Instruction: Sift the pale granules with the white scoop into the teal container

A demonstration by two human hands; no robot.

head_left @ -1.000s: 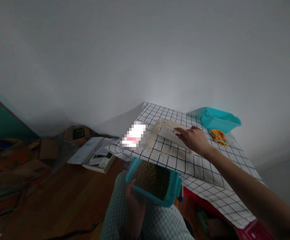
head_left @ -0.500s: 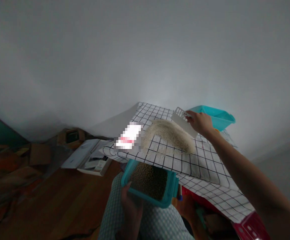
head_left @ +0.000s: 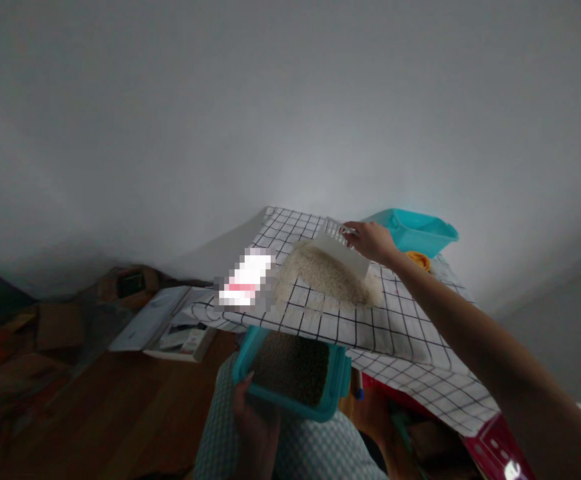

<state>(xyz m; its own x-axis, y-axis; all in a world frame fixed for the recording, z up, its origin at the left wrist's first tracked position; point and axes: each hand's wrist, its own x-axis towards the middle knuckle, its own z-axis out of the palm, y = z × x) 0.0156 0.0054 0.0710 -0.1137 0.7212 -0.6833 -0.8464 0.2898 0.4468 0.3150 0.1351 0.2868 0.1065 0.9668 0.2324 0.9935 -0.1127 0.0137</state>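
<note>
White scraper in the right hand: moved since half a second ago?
Yes. Judged against the teal tub at the back of the table, the white scraper has shifted left, farther from the tub.

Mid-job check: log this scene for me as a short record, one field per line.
Left hand: holds teal tub of grains over the lap
Right hand: grips white slotted scraper, tilted
Scraper position: at far side of pale grain pile
Surface: checked tablecloth
Right of pile: teal basin, orange cloth
Left of pile: pixelated item, unidentifiable
</note>
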